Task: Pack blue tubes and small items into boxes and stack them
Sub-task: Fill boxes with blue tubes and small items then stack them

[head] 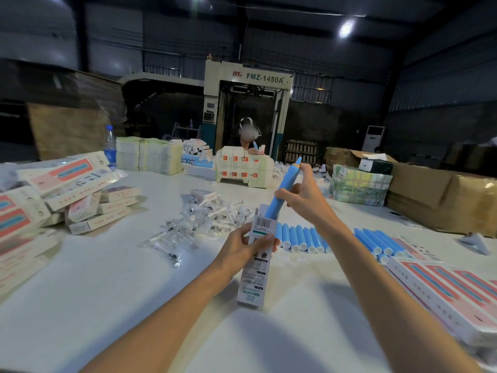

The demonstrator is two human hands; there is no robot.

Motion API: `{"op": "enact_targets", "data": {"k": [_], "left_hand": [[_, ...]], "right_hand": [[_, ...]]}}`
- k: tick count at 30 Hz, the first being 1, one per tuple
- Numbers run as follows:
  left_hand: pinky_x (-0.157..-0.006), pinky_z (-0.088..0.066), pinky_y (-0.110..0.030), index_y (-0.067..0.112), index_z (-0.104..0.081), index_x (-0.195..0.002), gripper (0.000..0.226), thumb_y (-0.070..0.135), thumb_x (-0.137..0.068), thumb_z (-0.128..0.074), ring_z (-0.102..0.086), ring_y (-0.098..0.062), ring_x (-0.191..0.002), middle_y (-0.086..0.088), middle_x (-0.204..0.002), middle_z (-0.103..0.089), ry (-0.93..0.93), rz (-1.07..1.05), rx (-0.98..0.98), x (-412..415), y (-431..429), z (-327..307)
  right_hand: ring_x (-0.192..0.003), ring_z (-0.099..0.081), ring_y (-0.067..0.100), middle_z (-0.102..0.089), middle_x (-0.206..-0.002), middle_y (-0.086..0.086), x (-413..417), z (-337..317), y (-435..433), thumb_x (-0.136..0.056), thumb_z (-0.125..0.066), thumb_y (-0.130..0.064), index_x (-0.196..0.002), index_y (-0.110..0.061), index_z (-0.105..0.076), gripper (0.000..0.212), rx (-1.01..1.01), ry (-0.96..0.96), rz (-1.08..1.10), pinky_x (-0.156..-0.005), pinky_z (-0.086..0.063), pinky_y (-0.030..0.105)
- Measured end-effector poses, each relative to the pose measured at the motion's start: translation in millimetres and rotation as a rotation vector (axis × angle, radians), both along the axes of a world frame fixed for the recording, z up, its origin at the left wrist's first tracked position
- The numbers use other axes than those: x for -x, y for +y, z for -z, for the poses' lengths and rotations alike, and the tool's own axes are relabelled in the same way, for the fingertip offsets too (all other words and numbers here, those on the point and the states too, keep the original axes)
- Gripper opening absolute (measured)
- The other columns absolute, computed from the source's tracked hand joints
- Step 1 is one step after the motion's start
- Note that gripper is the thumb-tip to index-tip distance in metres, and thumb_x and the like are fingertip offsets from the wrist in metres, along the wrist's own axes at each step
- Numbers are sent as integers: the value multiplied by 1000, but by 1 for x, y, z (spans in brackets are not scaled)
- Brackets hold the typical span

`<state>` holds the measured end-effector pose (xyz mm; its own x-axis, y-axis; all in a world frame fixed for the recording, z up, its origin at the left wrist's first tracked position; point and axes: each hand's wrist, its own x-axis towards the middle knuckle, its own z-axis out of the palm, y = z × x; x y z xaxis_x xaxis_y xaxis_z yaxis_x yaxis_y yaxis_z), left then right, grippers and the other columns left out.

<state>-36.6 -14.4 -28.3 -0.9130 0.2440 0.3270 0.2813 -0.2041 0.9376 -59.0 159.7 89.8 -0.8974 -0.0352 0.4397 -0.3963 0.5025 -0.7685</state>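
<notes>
while the left hand [243,246] grips a white box [255,270] above the pale table [107,292], the right hand [304,195] holds a blue tube [285,184], lower end inside the box's open top. spare tubes [301,238] lie just beyond, wrapped small items [204,216] heaped near, and a big machine [247,103] stands in the dim hall.

Two bare forearms [174,305], uncovered from elbow to wrist, left hand [242,246] and right hand [304,195] both bare, slim wrists, long slender fingers
</notes>
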Motion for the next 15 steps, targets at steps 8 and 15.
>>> {"op": "enact_targets", "data": {"k": [8, 15], "left_hand": [[-85, -66, -46, 23, -56, -138, 47, 43, -98, -73, -78, -38, -102, -8, -120, -77, -45, 114, -65, 0, 5, 3], [-77, -66, -43, 30, -56, -127, 26, 47, -108, -57, -79, -23, -80, -4, -107, -79, -17, -269, 46, 21, -7, 15]], "right_hand": [[-85, -61, 17, -68, -102, 2, 4, 3, -4, -91, -71, -35, -125, -30, -44, 44, -238, -225, -14, -67, -49, 33], [-115, -64, 28, -63, -135, 8, 18, 62, -14, -111, -43, -32, -152, -24, -47, 42, -287, -65, 60, -92, -50, 38]]}}
